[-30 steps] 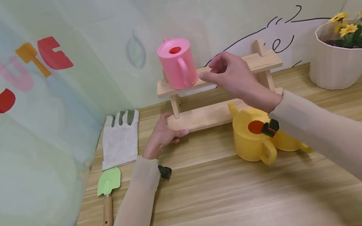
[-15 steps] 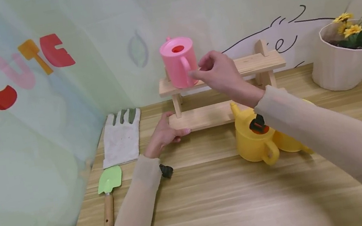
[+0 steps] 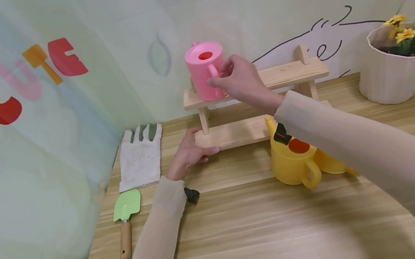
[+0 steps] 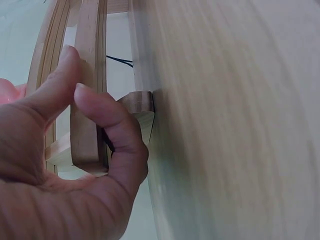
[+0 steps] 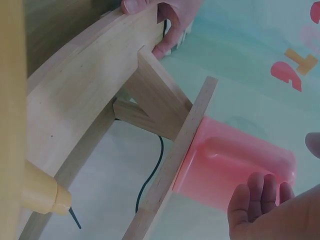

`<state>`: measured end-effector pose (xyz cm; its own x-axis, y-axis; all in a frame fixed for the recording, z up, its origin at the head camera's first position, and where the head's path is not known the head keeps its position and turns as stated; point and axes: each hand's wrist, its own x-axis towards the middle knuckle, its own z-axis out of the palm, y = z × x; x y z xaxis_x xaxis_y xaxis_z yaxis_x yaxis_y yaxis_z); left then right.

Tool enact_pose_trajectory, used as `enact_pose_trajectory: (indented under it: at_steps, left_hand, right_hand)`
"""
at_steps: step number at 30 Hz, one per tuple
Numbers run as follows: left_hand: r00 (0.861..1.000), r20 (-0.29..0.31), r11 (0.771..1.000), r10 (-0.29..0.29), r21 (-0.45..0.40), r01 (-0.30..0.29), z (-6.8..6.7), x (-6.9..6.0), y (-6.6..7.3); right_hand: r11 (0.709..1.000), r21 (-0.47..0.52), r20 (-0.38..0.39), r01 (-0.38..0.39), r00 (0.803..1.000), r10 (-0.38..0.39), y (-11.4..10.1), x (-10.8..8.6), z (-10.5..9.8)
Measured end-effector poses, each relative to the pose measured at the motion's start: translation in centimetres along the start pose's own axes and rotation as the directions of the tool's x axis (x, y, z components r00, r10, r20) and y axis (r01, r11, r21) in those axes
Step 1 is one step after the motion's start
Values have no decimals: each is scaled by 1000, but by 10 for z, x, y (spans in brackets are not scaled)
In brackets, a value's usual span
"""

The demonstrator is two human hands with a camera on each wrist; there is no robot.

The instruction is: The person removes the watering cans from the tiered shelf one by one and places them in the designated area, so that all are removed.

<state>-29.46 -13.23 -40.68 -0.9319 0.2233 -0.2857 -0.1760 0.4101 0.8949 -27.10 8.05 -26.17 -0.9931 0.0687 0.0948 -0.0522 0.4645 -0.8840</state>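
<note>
A pink watering can [image 3: 200, 73] stands upright on the left end of the upper board of a two-tier wooden shelf [image 3: 288, 72]. My right hand [image 3: 242, 82] is at the can's handle, thumb and fingers apart. In the right wrist view, its extended fingers [image 5: 255, 197] lie beside the pink handle [image 5: 240, 152], and the thumb shows at the right edge. Whether they touch the handle is hard to tell. My left hand [image 3: 188, 151] grips the left end of the lower board [image 4: 90, 132], with fingers bent round its edge.
Two yellow watering cans [image 3: 292, 165] stand on the table before the shelf's right half, partly under my right forearm. A white glove [image 3: 140, 159] and a green trowel [image 3: 127, 203] lie at left. A white pot [image 3: 391, 71] of yellow flowers stands at right.
My right hand has moved left along the upper board to the pink can's handle. My left hand stays on the lower board. The view has shifted slightly.
</note>
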Motion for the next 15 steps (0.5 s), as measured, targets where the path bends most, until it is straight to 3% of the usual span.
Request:
enact_pose_trajectory:
  at_steps: [15]
  left_hand:
    - [1000,10,1000,7,-1,-7,-1,1,-2]
  right_hand:
    - [998,-35,15,-44,999,45,0,11,11]
